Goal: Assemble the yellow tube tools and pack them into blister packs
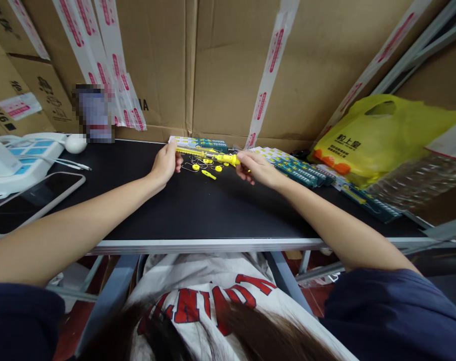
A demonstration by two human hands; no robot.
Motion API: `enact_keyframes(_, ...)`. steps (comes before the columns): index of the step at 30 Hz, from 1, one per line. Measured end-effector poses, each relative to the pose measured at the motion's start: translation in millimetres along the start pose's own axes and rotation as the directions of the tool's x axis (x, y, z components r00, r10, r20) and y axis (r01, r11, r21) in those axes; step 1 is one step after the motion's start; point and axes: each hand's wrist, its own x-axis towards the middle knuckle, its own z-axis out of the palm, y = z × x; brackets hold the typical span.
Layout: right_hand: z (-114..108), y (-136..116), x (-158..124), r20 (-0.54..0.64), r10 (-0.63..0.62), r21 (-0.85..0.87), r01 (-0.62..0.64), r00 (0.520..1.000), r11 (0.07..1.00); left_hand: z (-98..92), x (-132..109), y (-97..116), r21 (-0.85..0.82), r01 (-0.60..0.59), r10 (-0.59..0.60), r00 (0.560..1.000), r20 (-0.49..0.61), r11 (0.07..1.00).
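Observation:
Over the back part of the black tabletop, a slim yellow pen-shaped tool with a clear middle section is held level between both hands. My left hand is closed around its left end, where it looks like clear plastic. At the yellow right end, my right hand pinches with thumb and fingers. Beneath the tool lie several small yellow pieces and thin bent wires, among them a yellow clip-like piece and a round yellow piece. The tool's exact kind is too small to make out.
Printed teal-and-white boxes lie right of my right hand, with another stack behind the tool. Farther right stand a yellow plastic bag and clear bottles. A phone and white power strip are at left.

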Motion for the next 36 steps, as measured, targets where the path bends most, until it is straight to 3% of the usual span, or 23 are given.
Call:
enact_keyframes(5,0.0,0.9,1.0,-0.049,-0.002,0.027,0.004,0.999,1.0,-0.2,-0.4,0.4,-0.006,-0.01,0.01,1.0,0.001,1.0)
enact_keyframes(11,0.1,2.8,2.0,-0.022,0.002,0.026,-0.002,1.0,1.0,-0.3,0.8,-1.1,-0.008,-0.012,0.012,1.0,0.007,1.0)
enact_keyframes(19,1.4,5.8,5.9,-0.028,-0.083,0.199,0.087,0.996,0.976,-0.8,3.4,-2.7,-0.028,-0.004,0.004,1.0,0.005,1.0)
enact_keyframes(27,-11.1,5.7,9.1,-0.112,-0.046,0.279,0.076,0.993,0.957,-4.3,9.4,-6.6,-0.074,-0.128,0.134,0.986,0.095,0.989)
enact_keyframes(36,-12.8,7.8,9.8,-0.116,-0.066,0.254,0.094,0.991,0.963,-5.3,12.9,-10.9,-0.057,-0.176,0.182,0.978,0.106,0.983)
